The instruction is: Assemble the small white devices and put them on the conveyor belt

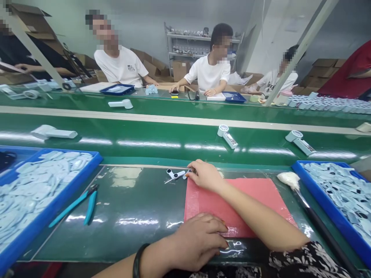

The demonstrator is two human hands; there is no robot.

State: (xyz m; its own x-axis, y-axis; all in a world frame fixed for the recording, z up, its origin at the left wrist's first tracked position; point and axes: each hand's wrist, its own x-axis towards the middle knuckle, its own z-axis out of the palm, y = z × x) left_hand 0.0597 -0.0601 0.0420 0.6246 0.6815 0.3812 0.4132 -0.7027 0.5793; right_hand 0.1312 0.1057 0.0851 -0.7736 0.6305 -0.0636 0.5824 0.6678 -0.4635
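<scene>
My right hand (206, 175) reaches to the top left corner of a red sheet (246, 200), its bent fingers at a small pale blue part (188, 174); whether they grip it is hard to tell. Just left of it lie more small pale parts with black round spots (175, 175). My left hand (199, 241) rests at the sheet's lower left edge, palm down, fingers spread and holding nothing. A dark bangle (139, 260) circles the left wrist. Teal-handled pliers (90, 204) lie open on the dark green table (130, 247), left of the sheet.
Blue trays of pale parts stand left (97, 156) and right (298, 166). A black-handled tool with a whitish tip (310, 210) lies beside the right tray. Beyond, small fan-like devices (228, 138) lie on a green belt (162, 133). Several people sit across it.
</scene>
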